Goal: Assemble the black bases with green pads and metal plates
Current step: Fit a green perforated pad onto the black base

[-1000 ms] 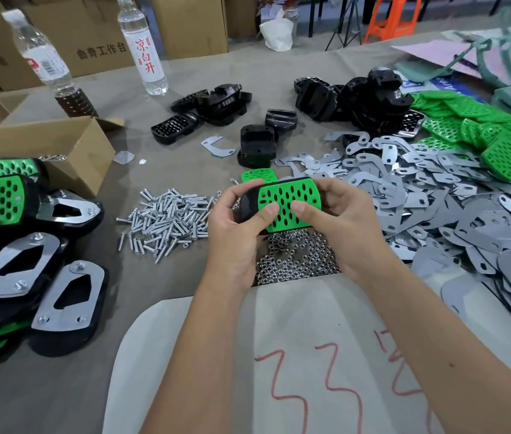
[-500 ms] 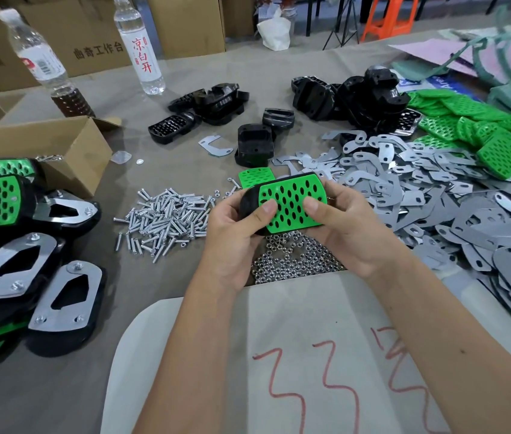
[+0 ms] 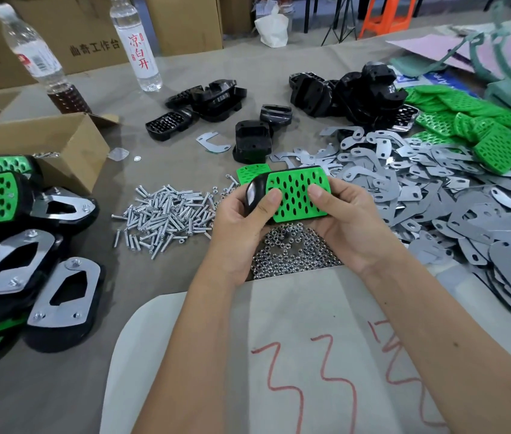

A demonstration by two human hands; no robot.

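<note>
Seating a green pad on a black base

Pressing with both thumbs, the left hand (image 3: 241,233) and right hand (image 3: 344,220) are gripping the black base (image 3: 255,191), curled round it above the nuts (image 3: 291,252), while the green pad (image 3: 296,195) is lying on top. Probably next: picking a metal plate (image 3: 435,202) from the right-hand heap, then screws (image 3: 166,214).

Bright, even, diffuse light, looks overhead. Shadows soft and short, e.g. under the hands (image 3: 291,233) on the tabletop (image 3: 185,355). Small glare spots on the metal plates (image 3: 435,195) and the glossy black base (image 3: 252,191). Centre sharp. Wide-angle bend at edges; the corners go soft and stretched.
</note>
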